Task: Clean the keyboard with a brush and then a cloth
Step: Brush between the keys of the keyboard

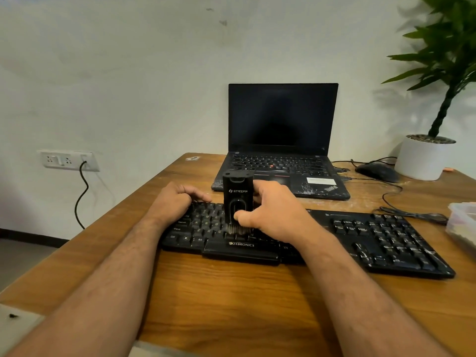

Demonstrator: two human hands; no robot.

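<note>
A black Zebronics keyboard [373, 238] lies across the wooden table [231, 300]. My right hand [273, 212] grips a black block-shaped brush [237, 197] held upright, its bristles pressed on the keys near the space bar. My left hand [175, 199] rests on the keyboard's far left corner, fingers curled over its back edge. No cloth is in view.
An open black laptop [282, 140] stands behind the keyboard. A black mouse [377, 171] with cables and a white potted plant [422, 158] sit at the back right. A clear plastic box [463, 222] is at the right edge. A wall socket [68, 161] with a black cord is on the left.
</note>
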